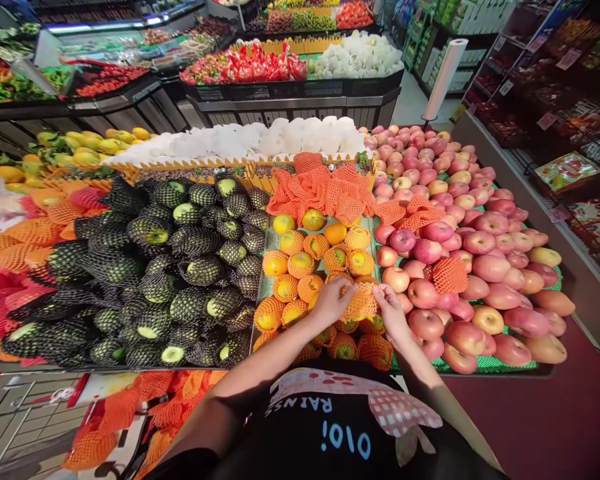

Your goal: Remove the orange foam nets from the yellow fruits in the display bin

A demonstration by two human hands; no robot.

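Both my hands hold one orange foam net sleeve [361,301] over the front of a bin of oranges [300,265]. My left hand [331,301] pinches the sleeve's left side, fingers closed on it. My right hand [391,308] grips its right edge, fingers curled. I cannot see whether a fruit is inside the sleeve. Most oranges in the bin wear the same orange netting; a few at the back are bare. A heap of empty orange net sleeves [320,187] lies at the back of the bin.
Red apples [460,233] fill the bin to the right. Green fruit in black netting [165,273] fills the bin to the left. White-wrapped fruit [240,141] sits behind. More orange nets lie in a cart [105,420] at lower left. An aisle floor [555,413] runs on the right.
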